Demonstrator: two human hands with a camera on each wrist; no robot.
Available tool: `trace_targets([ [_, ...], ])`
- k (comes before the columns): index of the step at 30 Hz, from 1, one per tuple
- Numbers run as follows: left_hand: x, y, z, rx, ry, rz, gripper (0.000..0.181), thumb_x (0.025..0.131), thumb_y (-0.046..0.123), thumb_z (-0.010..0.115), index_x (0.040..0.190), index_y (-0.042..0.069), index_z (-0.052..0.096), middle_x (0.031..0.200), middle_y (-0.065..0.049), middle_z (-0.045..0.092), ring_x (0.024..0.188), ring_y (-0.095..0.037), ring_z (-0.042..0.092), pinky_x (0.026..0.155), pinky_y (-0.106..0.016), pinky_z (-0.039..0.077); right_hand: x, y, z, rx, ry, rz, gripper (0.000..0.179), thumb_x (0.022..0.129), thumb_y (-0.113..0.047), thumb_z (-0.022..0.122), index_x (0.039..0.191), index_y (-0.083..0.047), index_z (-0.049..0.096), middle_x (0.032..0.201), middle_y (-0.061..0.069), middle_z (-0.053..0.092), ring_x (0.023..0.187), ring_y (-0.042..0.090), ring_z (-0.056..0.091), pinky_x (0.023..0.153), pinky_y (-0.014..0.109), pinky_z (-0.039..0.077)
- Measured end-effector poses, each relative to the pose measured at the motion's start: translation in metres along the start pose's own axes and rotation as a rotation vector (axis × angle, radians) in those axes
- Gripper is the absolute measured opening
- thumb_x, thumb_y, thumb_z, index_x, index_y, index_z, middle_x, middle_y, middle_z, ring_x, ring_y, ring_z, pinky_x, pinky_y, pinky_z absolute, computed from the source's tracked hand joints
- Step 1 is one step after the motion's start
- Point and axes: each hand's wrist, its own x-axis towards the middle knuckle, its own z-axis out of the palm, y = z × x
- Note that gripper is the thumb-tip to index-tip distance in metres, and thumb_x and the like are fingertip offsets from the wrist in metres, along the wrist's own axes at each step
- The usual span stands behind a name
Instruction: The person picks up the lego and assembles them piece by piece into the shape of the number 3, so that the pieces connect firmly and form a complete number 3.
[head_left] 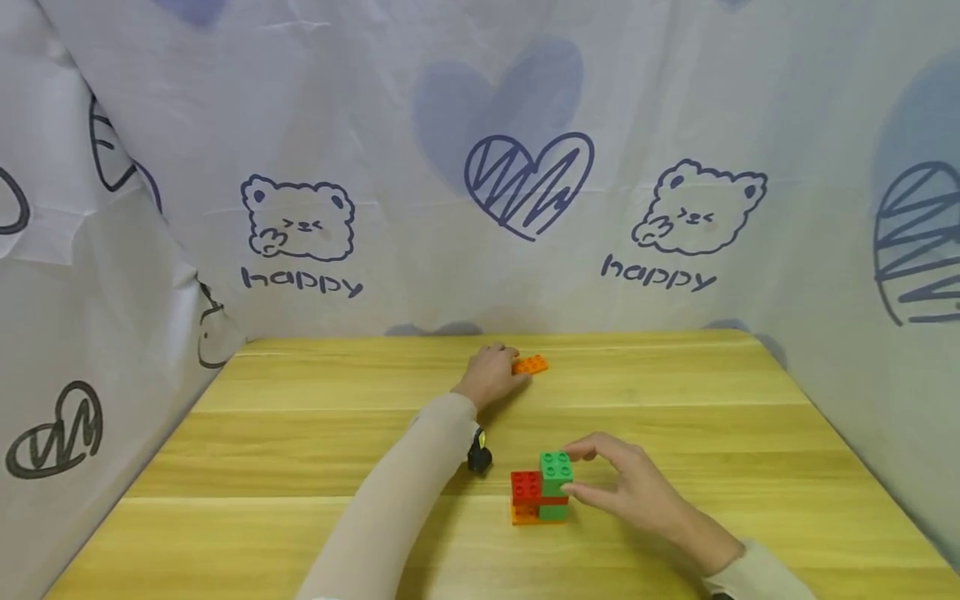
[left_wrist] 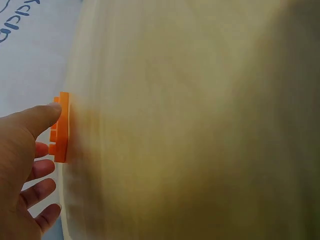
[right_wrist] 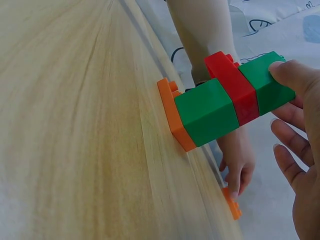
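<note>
Near the table's far edge, my left hand (head_left: 491,375) pinches a flat orange building brick (head_left: 535,364) between thumb and forefinger. Its thumb (left_wrist: 42,117) lies over the studs, and the other fingers are loosely bent. Closer to me stands a small brick stack. A flat orange brick (right_wrist: 175,117) is its base, with a green brick (right_wrist: 207,112) on one end, a red brick (head_left: 525,485) across that, and another green brick (head_left: 556,473) on top. My right hand (head_left: 637,492) holds this top green brick by its sides with thumb and forefinger.
The wooden table (head_left: 300,450) carries the stack and the loose orange brick. Behind and at both sides hangs a white cloth (head_left: 420,250) with bear and heart prints. A small black object (head_left: 480,458) shows at the left sleeve.
</note>
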Motion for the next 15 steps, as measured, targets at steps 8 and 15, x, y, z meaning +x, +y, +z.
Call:
trace_targets([
  [8,0.01,-0.001,0.005,0.046,0.003,0.007,0.058,0.095,0.054,0.056,0.138,0.014,0.056,0.135,-0.009,0.053,0.122,-0.032,0.049,0.1,-0.051,0.04,0.002,0.0,0.002,-0.013,-0.002,0.002,0.04,0.081,-0.013,0.081,0.117,-0.018,0.063,0.11,-0.008,0.067,0.094,0.019,0.064,0.081,0.036,0.052],
  [15,0.015,0.005,0.007,0.02,0.003,0.022,0.055,0.096,0.053,0.055,0.135,0.015,0.06,0.134,-0.009,0.054,0.121,-0.032,0.05,0.099,-0.051,0.041,-0.001,0.0,0.001,-0.031,-0.001,0.006,0.04,0.081,-0.013,0.081,0.117,-0.018,0.064,0.109,-0.008,0.067,0.094,0.016,0.064,0.079,0.038,0.053],
])
